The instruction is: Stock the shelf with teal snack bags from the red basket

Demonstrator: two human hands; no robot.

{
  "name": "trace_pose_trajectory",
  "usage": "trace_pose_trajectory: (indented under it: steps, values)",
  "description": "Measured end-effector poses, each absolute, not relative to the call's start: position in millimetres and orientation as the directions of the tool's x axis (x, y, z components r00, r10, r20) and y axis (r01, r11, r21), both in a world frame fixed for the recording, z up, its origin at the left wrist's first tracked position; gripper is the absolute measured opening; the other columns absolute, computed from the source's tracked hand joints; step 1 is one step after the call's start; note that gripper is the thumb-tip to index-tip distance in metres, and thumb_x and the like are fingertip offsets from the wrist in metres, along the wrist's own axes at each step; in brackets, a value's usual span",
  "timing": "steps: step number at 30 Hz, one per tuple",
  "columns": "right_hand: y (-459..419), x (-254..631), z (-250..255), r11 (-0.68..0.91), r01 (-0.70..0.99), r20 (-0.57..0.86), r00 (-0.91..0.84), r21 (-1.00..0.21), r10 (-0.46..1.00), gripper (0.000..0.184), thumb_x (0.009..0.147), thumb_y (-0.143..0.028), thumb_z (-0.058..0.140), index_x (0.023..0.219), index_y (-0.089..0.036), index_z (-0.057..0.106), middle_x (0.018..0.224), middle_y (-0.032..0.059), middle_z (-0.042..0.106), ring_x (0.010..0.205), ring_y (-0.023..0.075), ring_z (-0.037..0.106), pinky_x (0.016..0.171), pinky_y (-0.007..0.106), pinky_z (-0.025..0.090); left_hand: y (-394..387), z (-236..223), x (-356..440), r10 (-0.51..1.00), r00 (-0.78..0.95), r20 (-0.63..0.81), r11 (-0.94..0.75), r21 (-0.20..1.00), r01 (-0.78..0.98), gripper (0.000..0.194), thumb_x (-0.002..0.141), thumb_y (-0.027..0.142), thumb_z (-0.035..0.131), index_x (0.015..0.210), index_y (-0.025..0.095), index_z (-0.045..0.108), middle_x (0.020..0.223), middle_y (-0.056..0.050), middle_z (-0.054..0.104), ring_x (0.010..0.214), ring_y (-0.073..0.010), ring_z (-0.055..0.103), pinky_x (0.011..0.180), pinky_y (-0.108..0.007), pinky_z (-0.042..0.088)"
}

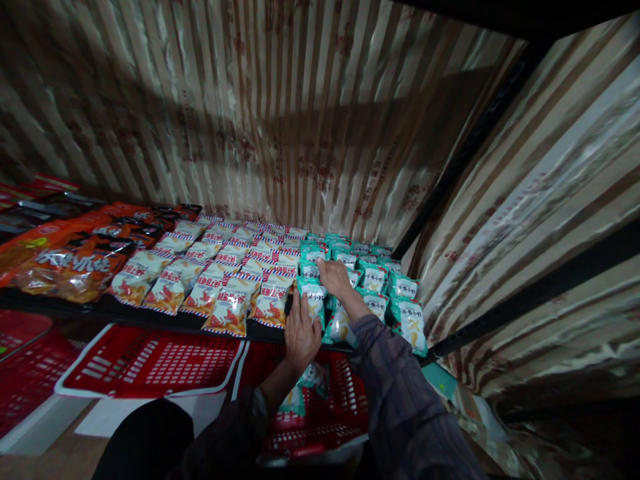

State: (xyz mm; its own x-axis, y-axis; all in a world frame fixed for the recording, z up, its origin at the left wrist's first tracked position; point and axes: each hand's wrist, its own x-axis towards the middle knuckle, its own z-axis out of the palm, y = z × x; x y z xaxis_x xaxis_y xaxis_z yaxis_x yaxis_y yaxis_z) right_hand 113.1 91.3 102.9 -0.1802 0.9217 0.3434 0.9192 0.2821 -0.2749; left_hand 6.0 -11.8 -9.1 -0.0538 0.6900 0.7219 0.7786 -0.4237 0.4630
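Note:
Rows of teal snack packets [380, 280] lie on a dark shelf [150, 315] at the right, beside rows of red-and-white snack packets [235, 273]. My left hand [302, 331] rests with fingers stretched flat on the front teal packet [316, 297] at the shelf's edge. My right hand [334, 277] lies palm down further back on the teal packets, fingers extended over them. Neither hand wraps around a packet. A red basket [320, 407] below my arms holds a few more teal packets [313, 380].
Orange and dark snack bags [70, 260] fill the shelf's left end. A second red basket [150, 363] sits lower left on a white surface. Striped shiny curtain fabric [280, 120] backs the shelf and hangs at the right behind a black frame post [465, 153].

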Motion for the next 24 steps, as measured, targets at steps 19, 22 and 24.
trace_pose_trajectory:
  steps: [19, 22, 24]
  values:
    - [-13.8, 109.4, 46.0, 0.281, 0.781, 0.598, 0.143, -0.558, 0.788, 0.055, 0.1, -0.043, 0.022, 0.138, -0.013, 0.049, 0.152, 0.0148, 0.039, 0.146, 0.0252, 0.027, 0.115, 0.053, 0.03, -14.0, -11.2, 1.0, 0.683, -0.035, 0.73, -0.45, 0.458, 0.766, 0.062, 0.099, 0.034, 0.033, 0.153, 0.011, 0.013, 0.158, -0.024, 0.018, 0.148, -0.0309, 0.017, 0.112, -0.051, 0.033]
    - [-31.2, 94.6, 29.5, 0.289, 0.756, 0.562, 0.124, -0.587, 0.818, 0.055, 0.1, -0.04, 0.022, 0.144, -0.012, 0.04, 0.156, 0.0153, 0.032, 0.146, 0.024, 0.025, 0.115, 0.052, 0.031, -9.9, -16.7, 1.0, 0.696, -0.024, 0.717, -0.456, 0.468, 0.757, 0.061, 0.1, 0.034, 0.031, 0.154, 0.015, 0.012, 0.159, -0.022, 0.016, 0.148, -0.0296, 0.016, 0.112, -0.051, 0.033]
    - [-33.6, 83.0, 31.1, 0.301, 0.749, 0.576, 0.13, -0.59, 0.807, 0.056, 0.1, -0.04, 0.023, 0.148, -0.013, 0.033, 0.158, 0.0151, 0.028, 0.148, 0.0246, 0.02, 0.115, 0.055, 0.029, -5.0, -21.4, 1.2, 0.713, -0.038, 0.7, -0.454, 0.502, 0.736, 0.059, 0.1, 0.035, 0.03, 0.155, 0.021, 0.01, 0.16, -0.018, 0.015, 0.148, -0.0265, 0.016, 0.113, -0.049, 0.033]
